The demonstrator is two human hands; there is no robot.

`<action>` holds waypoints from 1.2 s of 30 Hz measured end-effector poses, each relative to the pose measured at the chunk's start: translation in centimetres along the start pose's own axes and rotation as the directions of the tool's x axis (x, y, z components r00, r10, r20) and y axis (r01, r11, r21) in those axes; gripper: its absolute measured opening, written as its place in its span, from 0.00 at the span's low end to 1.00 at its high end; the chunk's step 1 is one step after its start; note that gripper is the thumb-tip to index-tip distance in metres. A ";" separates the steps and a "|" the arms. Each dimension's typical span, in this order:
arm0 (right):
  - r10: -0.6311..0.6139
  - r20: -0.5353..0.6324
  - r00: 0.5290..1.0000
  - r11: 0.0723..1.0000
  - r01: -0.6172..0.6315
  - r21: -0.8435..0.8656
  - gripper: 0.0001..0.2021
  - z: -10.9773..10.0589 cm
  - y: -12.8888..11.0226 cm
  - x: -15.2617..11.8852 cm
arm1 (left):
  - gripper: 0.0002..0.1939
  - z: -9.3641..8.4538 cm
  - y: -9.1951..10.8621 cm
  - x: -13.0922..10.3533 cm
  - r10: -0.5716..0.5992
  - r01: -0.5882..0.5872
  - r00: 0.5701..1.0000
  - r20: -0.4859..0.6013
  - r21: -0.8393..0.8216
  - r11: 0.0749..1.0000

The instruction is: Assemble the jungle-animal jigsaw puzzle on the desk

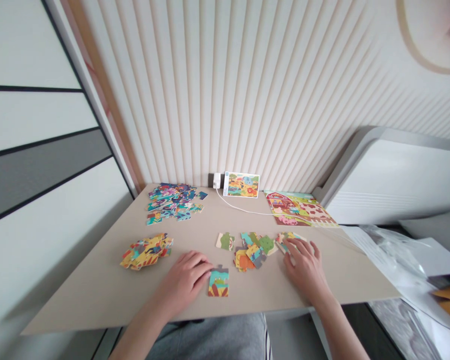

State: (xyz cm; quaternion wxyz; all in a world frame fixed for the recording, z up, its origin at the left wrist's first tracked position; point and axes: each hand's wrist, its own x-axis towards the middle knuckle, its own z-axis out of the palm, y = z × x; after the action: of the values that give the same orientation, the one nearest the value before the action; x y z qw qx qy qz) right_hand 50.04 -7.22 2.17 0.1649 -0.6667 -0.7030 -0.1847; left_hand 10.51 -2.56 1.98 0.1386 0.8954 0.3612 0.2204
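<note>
In the head view, my left hand rests on the table with its fingers curled together, the tips at the left edge of a puzzle piece that shows a green animal on blue and yellow. My right hand lies palm down with fingers apart, its tips on puzzle pieces that it partly covers. Between the hands is a loose, overlapping pile of puzzle pieces in green, orange and grey. Just left of that pile, a green-and-cream puzzle piece lies by itself.
A yellow heap of puzzle pieces lies at left, and a blue-purple heap behind it. An animal picture card leans on the wall beside a white charger. Its cable crosses toward a farm picture at back right.
</note>
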 end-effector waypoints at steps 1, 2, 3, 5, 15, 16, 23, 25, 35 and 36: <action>-0.014 0.023 1.000 1.000 0.013 0.021 0.17 -0.1 -0.6 0.1 | 0.12 0.0 0.0 0.0 0.000 0.000 1.000 -0.002 -0.001 1.000; -0.027 0.047 0.999 0.999 0.026 0.041 0.17 -0.3 -1.2 0.3 | 0.12 0.0 0.0 0.0 0.001 -0.001 1.000 -0.005 -0.002 1.000; -0.041 0.072 0.997 0.998 0.037 0.057 0.16 -0.4 -1.8 0.6 | 0.12 0.0 -0.1 0.0 0.001 -0.001 1.000 -0.008 -0.001 1.000; -0.057 0.114 0.992 0.996 0.048 0.078 0.17 -0.4 -2.6 1.0 | 0.12 0.0 -0.1 0.0 0.002 -0.002 1.000 -0.014 0.000 1.000; -0.096 0.144 0.985 0.957 0.051 0.287 0.19 1.5 -1.8 2.9 | 0.12 -0.4 0.4 0.2 0.014 -0.014 0.999 -0.036 -0.018 1.000; -0.130 0.148 0.980 0.939 0.074 0.335 0.20 1.5 -1.5 3.6 | 0.12 -0.4 0.4 0.2 0.015 -0.016 0.999 -0.035 -0.020 1.000; -0.267 0.197 0.943 0.915 0.184 0.358 0.22 2.6 -0.1 9.5 | 0.12 -0.3 0.2 0.0 0.007 -0.008 0.999 -0.036 -0.032 0.999; -0.197 0.191 0.962 0.949 0.138 0.284 0.21 3.3 -0.6 10.3 | 0.13 -0.3 0.2 0.0 0.002 -0.004 0.999 -0.045 -0.032 0.999; -0.175 0.172 0.969 0.957 0.127 0.259 0.16 5.3 -1.3 9.2 | 0.12 -0.2 0.2 0.1 -0.008 0.007 1.000 -0.023 -0.021 1.000; -0.168 0.157 0.973 0.960 0.125 0.250 0.17 5.3 -0.8 9.1 | 0.12 -0.2 0.1 0.1 -0.008 0.007 1.000 -0.021 -0.020 1.000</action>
State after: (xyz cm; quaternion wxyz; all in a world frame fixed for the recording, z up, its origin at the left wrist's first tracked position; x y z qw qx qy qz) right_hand 48.75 3.22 1.83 0.1665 -0.6015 -0.7797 -0.0506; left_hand 10.53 -2.60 2.24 0.1445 0.8902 0.3638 0.2330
